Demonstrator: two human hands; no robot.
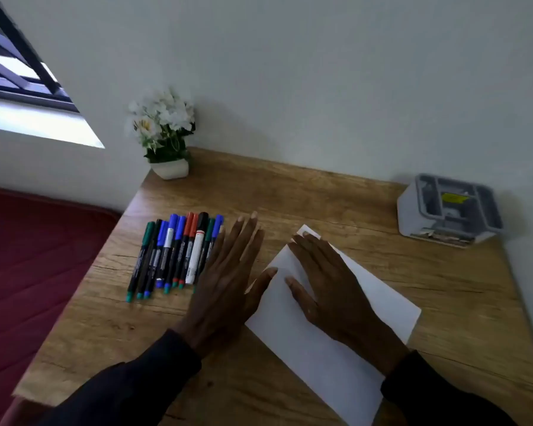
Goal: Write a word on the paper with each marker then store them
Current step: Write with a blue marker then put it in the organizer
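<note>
Left hand (225,287) flat, fingers straight, hides rightmost markers (173,253); right hand (330,287) flat, covers paper (290,333) middle.

light: dim room, daylight from the window (22,78) | glare: sill (37,124) under the window blown out | shadows: soft, thrown away from the window | focus: soft throughout | edges: bent wide-angle lines
</note>
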